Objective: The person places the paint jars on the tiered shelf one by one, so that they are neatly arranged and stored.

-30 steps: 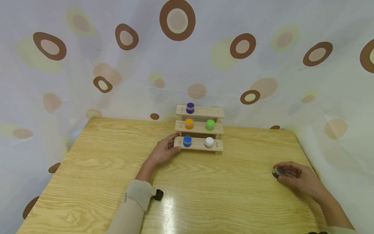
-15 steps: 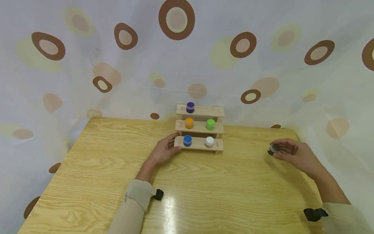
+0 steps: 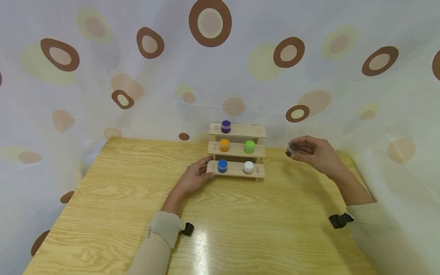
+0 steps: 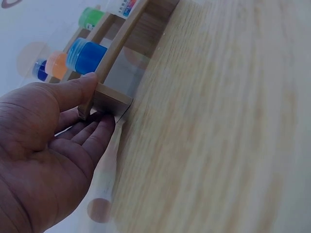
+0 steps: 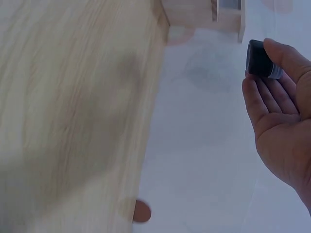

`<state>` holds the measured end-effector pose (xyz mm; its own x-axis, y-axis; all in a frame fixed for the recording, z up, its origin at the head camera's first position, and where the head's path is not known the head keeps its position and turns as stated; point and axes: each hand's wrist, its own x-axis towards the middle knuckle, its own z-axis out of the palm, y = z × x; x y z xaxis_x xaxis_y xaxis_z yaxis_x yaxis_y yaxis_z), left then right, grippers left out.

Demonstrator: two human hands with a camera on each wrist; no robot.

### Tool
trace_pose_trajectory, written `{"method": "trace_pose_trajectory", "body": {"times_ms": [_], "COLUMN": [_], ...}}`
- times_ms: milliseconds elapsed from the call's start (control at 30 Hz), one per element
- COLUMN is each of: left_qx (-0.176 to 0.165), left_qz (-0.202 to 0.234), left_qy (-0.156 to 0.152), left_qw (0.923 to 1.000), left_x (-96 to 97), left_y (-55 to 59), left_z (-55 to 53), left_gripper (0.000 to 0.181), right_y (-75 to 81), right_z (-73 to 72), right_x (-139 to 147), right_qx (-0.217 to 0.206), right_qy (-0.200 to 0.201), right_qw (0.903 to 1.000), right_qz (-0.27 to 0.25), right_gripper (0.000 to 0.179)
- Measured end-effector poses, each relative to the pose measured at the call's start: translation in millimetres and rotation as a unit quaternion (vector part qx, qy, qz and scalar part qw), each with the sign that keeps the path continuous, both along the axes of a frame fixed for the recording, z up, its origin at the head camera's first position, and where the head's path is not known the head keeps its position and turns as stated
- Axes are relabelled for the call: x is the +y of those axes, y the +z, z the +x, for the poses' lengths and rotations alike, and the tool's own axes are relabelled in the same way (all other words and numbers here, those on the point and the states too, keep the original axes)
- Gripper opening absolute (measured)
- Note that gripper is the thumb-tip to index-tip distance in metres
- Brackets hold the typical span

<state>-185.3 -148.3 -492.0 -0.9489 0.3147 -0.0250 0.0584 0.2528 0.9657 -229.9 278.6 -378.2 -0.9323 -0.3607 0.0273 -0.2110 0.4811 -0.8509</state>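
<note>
A small wooden three-step rack (image 3: 237, 130) stands at the back of the table. My left hand (image 3: 195, 178) grips the left end of its lowest step, thumb on the front edge and fingers round the end, as the left wrist view shows. On that step sit a blue paint jar (image 3: 222, 166) and a white jar (image 3: 248, 167). The middle step bears an orange jar (image 3: 224, 145) and a green jar (image 3: 249, 146); a purple jar (image 3: 225, 126) is at the top left. Right of the rack, my right hand (image 3: 317, 156) pinches a black paint jar (image 5: 260, 59) in the air.
The wood-grain table (image 3: 137, 214) reaches back to a white sheet (image 3: 165, 76) patterned with brown and yellow ovals, which also hangs along both sides. Black wrist cameras (image 3: 340, 220) are worn at both cuffs.
My right hand has carried the black paint jar leftward and away from me, from the right edge of the table towards the rack. The left hand keeps its grip on the rack.
</note>
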Motion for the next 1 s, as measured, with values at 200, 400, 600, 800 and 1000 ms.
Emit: {"method": "trace_pose_trajectory", "body": {"times_ms": [200, 400, 600, 800, 1000], "left_qx": [-0.005, 0.007, 0.0, 0.0, -0.013], "left_qz": [-0.002, -0.004, -0.008, -0.004, 0.0], "left_qy": [0.009, 0.001, -0.002, 0.001, -0.002], "left_qw": [0.9999, 1.0, 1.0, 1.0, 0.9999], "left_x": [-2.3, -0.8, 0.3, -0.8, -3.0], "left_y": [-2.2, -4.5, -1.3, -1.1, -2.4], "left_z": [-0.6, -2.6, -2.5, -3.8, -2.3], "left_gripper": [0.069, 0.069, 0.069, 0.069, 0.071], "right_y": [6.4, 14.4, 21.3, 23.4, 18.8], "right_z": [-22.9, -43.4, -61.3, -76.0, -80.6], "right_x": [-44, -76, -100, -122, -134], "right_qx": [0.01, 0.021, 0.026, 0.029, 0.023], "right_qy": [0.003, 0.0, 0.003, -0.001, -0.005], "right_qw": [0.9998, 0.9995, 0.9994, 0.999, 0.9994], "right_qz": [0.015, 0.021, 0.024, 0.034, 0.027], "right_gripper": [0.045, 0.042, 0.042, 0.043, 0.042]}}
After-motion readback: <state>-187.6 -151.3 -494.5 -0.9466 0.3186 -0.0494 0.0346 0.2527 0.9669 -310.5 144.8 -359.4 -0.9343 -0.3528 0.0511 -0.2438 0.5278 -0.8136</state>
